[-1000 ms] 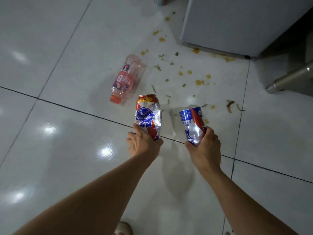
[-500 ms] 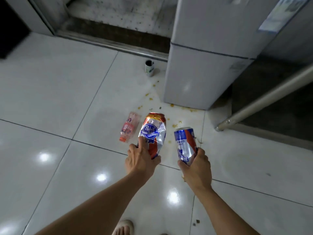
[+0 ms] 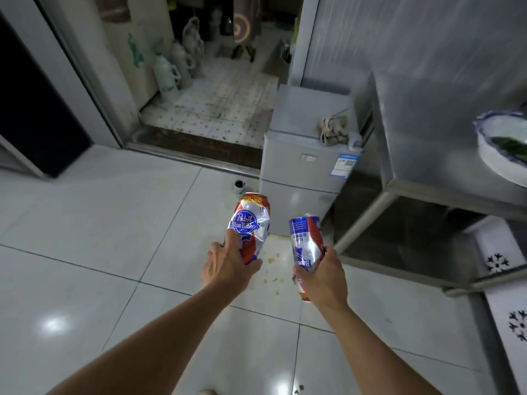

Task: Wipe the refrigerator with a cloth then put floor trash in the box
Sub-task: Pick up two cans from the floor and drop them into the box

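My left hand (image 3: 228, 266) grips a crushed red, white and blue beer can (image 3: 251, 223) by its lower end, held up above the floor. My right hand (image 3: 325, 276) holds a second beer can (image 3: 306, 238), less dented, at about the same height. Behind both cans stands the small grey refrigerator (image 3: 299, 178), with a crumpled cloth (image 3: 333, 129) lying on its top. Yellow food scraps (image 3: 272, 259) dot the white tile floor between my hands. The pink plastic bottle and the box are out of sight.
A small cup (image 3: 240, 186) stands on the floor left of the refrigerator. A steel table (image 3: 445, 155) with a slanted leg fills the right, carrying a blue-rimmed bowl (image 3: 502, 149). A doorway (image 3: 216, 109) with thermos flasks opens ahead.
Both hands have lifted the cans off the floor. My view has risen and tilted up, so the whole refrigerator, doorway and table now show, and the pink bottle has dropped out of sight.
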A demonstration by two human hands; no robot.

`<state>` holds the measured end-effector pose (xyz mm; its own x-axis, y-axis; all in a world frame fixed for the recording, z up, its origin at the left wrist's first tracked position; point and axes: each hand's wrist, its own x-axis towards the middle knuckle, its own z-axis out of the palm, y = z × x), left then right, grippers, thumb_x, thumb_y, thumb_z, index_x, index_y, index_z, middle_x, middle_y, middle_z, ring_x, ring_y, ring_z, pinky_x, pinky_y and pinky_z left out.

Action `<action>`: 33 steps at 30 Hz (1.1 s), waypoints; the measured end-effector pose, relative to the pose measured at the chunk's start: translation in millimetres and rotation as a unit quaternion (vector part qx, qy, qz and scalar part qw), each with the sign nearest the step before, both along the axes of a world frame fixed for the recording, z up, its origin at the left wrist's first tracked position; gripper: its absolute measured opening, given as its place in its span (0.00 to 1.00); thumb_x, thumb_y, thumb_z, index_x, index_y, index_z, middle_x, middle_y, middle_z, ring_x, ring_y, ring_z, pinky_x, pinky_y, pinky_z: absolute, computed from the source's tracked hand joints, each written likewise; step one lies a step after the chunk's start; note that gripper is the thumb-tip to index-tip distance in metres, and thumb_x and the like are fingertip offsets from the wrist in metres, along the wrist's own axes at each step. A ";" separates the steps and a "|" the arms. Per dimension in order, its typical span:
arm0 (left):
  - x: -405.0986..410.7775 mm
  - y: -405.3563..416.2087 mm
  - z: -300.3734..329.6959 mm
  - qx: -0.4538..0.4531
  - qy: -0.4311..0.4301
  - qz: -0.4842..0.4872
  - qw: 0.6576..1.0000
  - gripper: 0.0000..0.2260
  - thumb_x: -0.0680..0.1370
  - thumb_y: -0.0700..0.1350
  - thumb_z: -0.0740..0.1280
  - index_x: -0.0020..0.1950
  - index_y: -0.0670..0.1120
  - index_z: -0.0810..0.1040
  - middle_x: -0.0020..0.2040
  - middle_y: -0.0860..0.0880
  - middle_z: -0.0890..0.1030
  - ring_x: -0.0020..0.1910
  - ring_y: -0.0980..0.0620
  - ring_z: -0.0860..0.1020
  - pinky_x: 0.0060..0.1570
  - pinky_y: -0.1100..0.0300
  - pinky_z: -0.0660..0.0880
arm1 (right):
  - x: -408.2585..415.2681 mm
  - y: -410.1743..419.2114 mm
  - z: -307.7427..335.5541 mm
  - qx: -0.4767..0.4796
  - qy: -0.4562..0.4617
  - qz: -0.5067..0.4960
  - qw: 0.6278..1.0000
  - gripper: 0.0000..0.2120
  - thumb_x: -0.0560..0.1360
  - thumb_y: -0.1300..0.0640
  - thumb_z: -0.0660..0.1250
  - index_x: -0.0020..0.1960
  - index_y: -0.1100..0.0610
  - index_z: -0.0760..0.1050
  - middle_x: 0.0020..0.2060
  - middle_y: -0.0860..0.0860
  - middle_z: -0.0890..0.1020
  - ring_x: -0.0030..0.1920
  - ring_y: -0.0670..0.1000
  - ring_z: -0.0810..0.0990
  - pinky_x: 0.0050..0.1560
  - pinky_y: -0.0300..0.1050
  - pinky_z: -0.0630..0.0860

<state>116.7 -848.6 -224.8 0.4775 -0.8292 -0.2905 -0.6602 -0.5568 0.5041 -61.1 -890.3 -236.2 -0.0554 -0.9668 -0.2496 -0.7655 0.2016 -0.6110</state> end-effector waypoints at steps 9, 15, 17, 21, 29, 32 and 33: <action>-1.9 18.6 100.4 -0.063 0.011 -0.054 0.996 0.28 0.70 0.59 0.69 0.61 0.55 0.57 0.58 0.45 0.72 0.51 0.47 0.73 0.42 0.56 0.72 | -14.6 37.0 99.8 -0.047 -0.029 -0.028 0.998 0.35 0.69 0.46 0.74 0.68 0.56 0.62 0.62 0.54 0.74 0.58 0.54 0.78 0.51 0.47 0.80; 9.3 31.3 134.0 -0.081 0.014 -0.107 0.991 0.26 0.70 0.57 0.70 0.59 0.54 0.58 0.58 0.45 0.72 0.51 0.48 0.73 0.44 0.56 0.74 | -15.5 72.3 138.0 -0.068 -0.023 -0.089 0.993 0.34 0.69 0.44 0.72 0.67 0.56 0.62 0.60 0.53 0.75 0.57 0.53 0.78 0.54 0.49 0.79; 15.6 42.3 140.4 -0.093 0.016 -0.135 0.986 0.24 0.70 0.57 0.70 0.56 0.55 0.58 0.58 0.45 0.72 0.50 0.48 0.73 0.42 0.57 0.73 | -12.3 89.1 146.8 -0.073 -0.011 -0.109 0.991 0.33 0.70 0.43 0.71 0.67 0.56 0.62 0.60 0.53 0.75 0.57 0.53 0.78 0.55 0.49 0.79; 29.0 71.9 150.9 -0.111 0.026 -0.194 0.974 0.23 0.70 0.57 0.71 0.54 0.55 0.58 0.59 0.45 0.72 0.51 0.48 0.74 0.40 0.58 0.73 | -3.2 131.2 158.2 -0.077 0.007 -0.155 0.985 0.34 0.69 0.41 0.71 0.66 0.56 0.62 0.60 0.53 0.75 0.56 0.52 0.78 0.52 0.46 0.78; 20.5 134.2 178.9 -0.119 0.060 -0.292 0.947 0.25 0.70 0.56 0.72 0.58 0.51 0.62 0.59 0.45 0.72 0.53 0.45 0.75 0.50 0.49 0.77 | -10.0 236.1 178.2 -0.099 0.014 -0.282 0.954 0.35 0.68 0.44 0.73 0.67 0.57 0.62 0.58 0.54 0.75 0.56 0.52 0.77 0.50 0.44 0.78; -2.2 158.8 186.4 -0.124 0.064 -0.331 0.933 0.24 0.69 0.56 0.72 0.56 0.52 0.62 0.56 0.46 0.73 0.51 0.46 0.75 0.47 0.52 0.77 | -24.5 279.0 183.4 -0.088 0.021 -0.327 0.941 0.35 0.69 0.44 0.73 0.67 0.57 0.62 0.59 0.54 0.75 0.56 0.52 0.77 0.50 0.44 0.78; -11.9 167.8 188.6 -0.124 0.068 -0.343 0.929 0.24 0.69 0.57 0.72 0.56 0.53 0.62 0.55 0.46 0.73 0.50 0.46 0.74 0.48 0.52 0.76 | -30.7 294.2 185.0 -0.086 0.024 -0.343 0.935 0.35 0.69 0.44 0.73 0.67 0.57 0.62 0.59 0.54 0.75 0.56 0.52 0.77 0.50 0.44 0.78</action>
